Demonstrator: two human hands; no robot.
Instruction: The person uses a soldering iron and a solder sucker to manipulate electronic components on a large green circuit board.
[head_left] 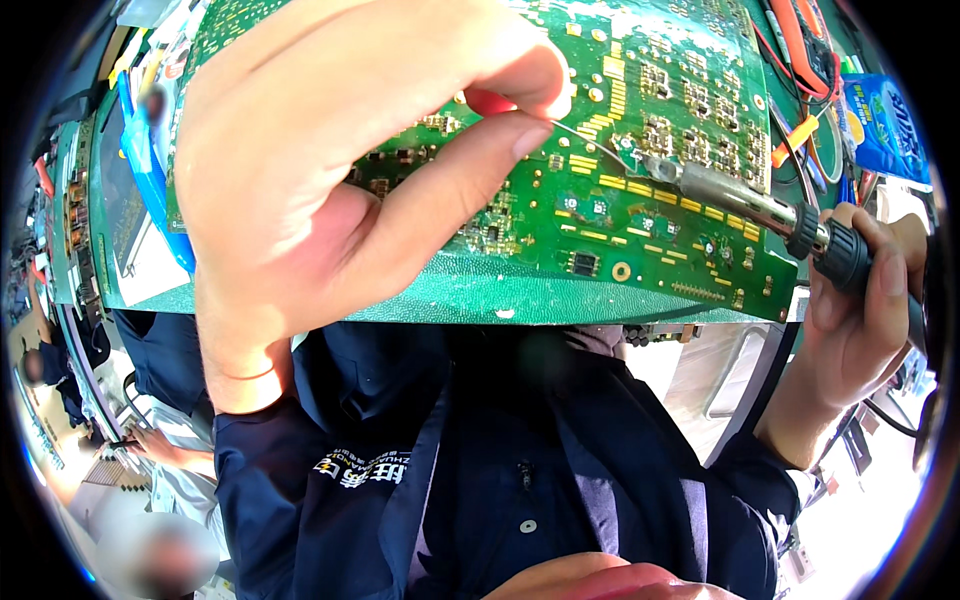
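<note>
Left hand [330, 150]: held over the left part of the board, thumb and forefinger pinched together on a thin silvery wire [592, 138]; exact kind of wire unclear.

Right hand [870, 310]: at the board's right edge, fingers closed around the dark handle of a soldering iron [742, 200]. Metal barrel angled down to the left, tip close by the wire's far end; contact not possible to tell.

Green circuit board [545, 250]: flat on a green mat [450, 297], directly before the wearer; gold pads, small chips, rows of components.

Right, beyond the board: orange-red handheld meter [806, 42], blue packet [886, 125], orange-handled tool [795, 141]. Left: blue curved handle [146, 165], second circuit board [78, 220] near the mat's edge.

Below: dark jacket [480, 450] of the wearer. Lower left: co-worker's hand [158, 445].
</note>
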